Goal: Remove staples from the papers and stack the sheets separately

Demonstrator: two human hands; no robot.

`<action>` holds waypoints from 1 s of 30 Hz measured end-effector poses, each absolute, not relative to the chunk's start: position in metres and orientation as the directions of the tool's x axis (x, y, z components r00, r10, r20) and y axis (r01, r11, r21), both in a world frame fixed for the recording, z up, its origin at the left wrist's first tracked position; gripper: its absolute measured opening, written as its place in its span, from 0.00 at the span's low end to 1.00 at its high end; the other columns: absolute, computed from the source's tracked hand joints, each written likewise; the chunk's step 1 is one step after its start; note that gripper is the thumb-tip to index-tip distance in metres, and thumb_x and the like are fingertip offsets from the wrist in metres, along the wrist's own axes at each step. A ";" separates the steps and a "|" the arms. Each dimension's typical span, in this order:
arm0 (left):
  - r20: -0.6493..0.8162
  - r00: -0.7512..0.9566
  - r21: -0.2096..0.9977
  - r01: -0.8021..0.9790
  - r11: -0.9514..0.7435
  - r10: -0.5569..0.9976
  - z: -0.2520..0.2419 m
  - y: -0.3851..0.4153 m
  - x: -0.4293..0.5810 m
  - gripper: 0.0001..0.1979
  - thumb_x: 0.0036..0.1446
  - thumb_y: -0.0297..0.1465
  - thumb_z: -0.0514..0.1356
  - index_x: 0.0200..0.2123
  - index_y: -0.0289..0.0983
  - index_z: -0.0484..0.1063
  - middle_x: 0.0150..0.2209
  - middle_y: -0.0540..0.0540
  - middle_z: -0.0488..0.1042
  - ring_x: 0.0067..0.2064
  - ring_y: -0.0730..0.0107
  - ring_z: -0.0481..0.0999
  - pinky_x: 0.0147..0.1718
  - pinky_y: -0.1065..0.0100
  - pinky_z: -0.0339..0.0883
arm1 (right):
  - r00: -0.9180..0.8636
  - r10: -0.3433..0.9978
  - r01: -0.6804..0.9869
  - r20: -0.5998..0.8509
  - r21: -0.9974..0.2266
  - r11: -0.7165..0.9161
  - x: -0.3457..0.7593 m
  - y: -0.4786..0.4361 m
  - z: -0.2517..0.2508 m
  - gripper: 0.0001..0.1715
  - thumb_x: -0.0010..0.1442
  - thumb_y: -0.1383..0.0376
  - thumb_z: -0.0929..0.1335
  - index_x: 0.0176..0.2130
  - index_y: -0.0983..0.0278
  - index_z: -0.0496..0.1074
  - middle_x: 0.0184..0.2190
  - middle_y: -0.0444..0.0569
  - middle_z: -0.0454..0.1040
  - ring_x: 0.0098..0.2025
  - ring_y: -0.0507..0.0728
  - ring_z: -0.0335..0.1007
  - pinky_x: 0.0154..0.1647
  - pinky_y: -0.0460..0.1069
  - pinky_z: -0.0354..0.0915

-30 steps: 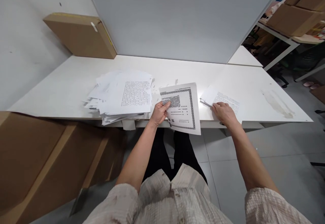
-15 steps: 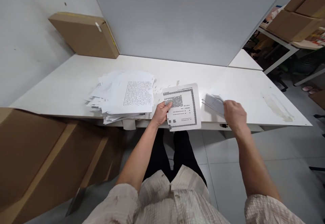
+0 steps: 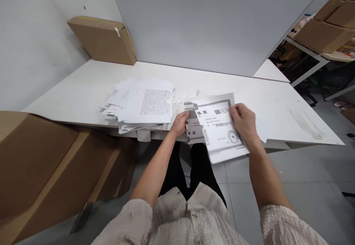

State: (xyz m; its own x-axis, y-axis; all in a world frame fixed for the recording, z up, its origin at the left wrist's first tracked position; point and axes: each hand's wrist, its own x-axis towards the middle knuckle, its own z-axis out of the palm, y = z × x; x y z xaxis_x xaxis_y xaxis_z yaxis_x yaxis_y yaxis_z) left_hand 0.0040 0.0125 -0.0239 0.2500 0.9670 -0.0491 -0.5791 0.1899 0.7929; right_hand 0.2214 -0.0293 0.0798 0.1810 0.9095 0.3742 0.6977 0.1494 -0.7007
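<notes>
My left hand (image 3: 181,123) pinches the left edge of a printed certificate sheet (image 3: 195,136) with a patterned border, held over the desk's front edge. Another printed sheet (image 3: 222,134), bearing a round stamp and a dark border, is gripped at its right side by my right hand (image 3: 244,122). That second sheet overlaps the first and covers much of it; its lower part hangs past the desk edge. To the left lies an uneven stack of printed papers (image 3: 146,102), just beyond my left hand.
The white desk (image 3: 277,108) runs across in front of me, against a grey panel (image 3: 188,23). A cardboard box (image 3: 104,43) leans at the back left. Large cardboard pieces (image 3: 55,178) stand below on the left. More boxes (image 3: 324,34) sit on another table at right.
My right hand has moved left from the right part of the desk, bringing a printed sheet over the one in my left hand. The view has shifted slightly.
</notes>
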 end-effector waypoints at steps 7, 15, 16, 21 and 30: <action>-0.038 0.268 0.774 -0.601 0.198 0.963 -0.017 0.009 0.008 0.19 0.46 0.43 0.63 0.34 0.33 0.71 0.32 0.44 0.77 0.40 0.62 0.75 0.40 0.63 0.67 | 0.215 0.913 0.714 0.347 -0.693 0.095 0.204 -0.012 0.036 0.14 0.59 0.55 0.60 0.29 0.62 0.64 0.20 0.43 0.65 0.22 0.52 0.58 0.23 0.47 0.52; -0.020 0.268 0.819 -0.549 0.170 0.963 -0.020 0.009 0.007 0.20 0.47 0.44 0.61 0.35 0.33 0.70 0.32 0.44 0.76 0.39 0.62 0.75 0.38 0.63 0.68 | 0.221 0.897 0.717 0.382 -0.688 0.116 0.185 -0.007 0.027 0.16 0.59 0.53 0.59 0.27 0.61 0.61 0.20 0.43 0.64 0.22 0.52 0.57 0.22 0.47 0.51; -0.020 0.268 0.828 -0.536 0.166 0.963 -0.020 0.009 0.007 0.20 0.47 0.44 0.61 0.35 0.33 0.70 0.32 0.44 0.76 0.39 0.61 0.75 0.37 0.63 0.68 | 0.217 0.902 0.710 0.373 -0.694 0.116 0.184 -0.006 0.026 0.17 0.59 0.53 0.59 0.27 0.61 0.61 0.20 0.43 0.64 0.22 0.52 0.57 0.22 0.47 0.51; -0.002 0.246 0.855 -0.502 0.129 0.969 -0.025 0.011 0.007 0.20 0.48 0.45 0.60 0.35 0.33 0.70 0.31 0.44 0.76 0.39 0.61 0.75 0.36 0.63 0.68 | 0.239 0.907 0.679 0.345 -0.728 0.098 0.187 -0.006 0.023 0.18 0.58 0.51 0.59 0.32 0.61 0.64 0.26 0.46 0.69 0.25 0.53 0.61 0.25 0.48 0.56; 0.090 0.163 0.907 -0.421 -0.013 0.982 -0.009 0.010 0.004 0.18 0.49 0.46 0.59 0.30 0.35 0.69 0.26 0.48 0.72 0.35 0.66 0.73 0.35 0.66 0.65 | 0.034 0.999 0.066 0.017 -0.998 0.014 0.198 -0.012 0.026 0.16 0.52 0.55 0.67 0.38 0.61 0.65 0.36 0.50 0.73 0.36 0.57 0.70 0.35 0.52 0.66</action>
State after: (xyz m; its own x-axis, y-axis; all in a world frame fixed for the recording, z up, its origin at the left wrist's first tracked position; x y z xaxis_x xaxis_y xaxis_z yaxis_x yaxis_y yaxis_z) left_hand 0.0040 0.0097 -0.0087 0.1633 0.9824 0.0901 -0.4214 -0.0131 0.9068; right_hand 0.1977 -0.0122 0.0257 0.0340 0.9993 0.0167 0.0664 0.0144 -0.9977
